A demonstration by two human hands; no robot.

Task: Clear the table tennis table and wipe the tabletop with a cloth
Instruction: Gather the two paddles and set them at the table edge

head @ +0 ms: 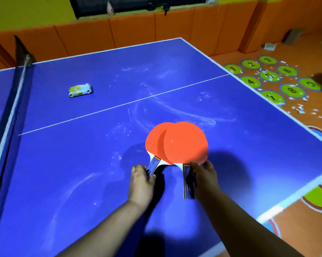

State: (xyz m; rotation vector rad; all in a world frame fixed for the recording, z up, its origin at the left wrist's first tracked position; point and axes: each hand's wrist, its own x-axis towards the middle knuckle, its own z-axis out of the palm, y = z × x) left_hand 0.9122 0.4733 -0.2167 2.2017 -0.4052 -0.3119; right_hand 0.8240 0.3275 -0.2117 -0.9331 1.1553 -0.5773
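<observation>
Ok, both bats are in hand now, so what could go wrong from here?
The left round red bat overlaps under the right round red bat. The left grip and right grip hold only handles, so the bats may knock and slip. The small yellow-and-white soft packet towards the net could be left behind. White smears on the blue tabletop might just spread.

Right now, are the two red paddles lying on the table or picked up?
Picked up. The left hand grips the left paddle, the right hand the right paddle; their shadows spread on the table beneath.
</observation>
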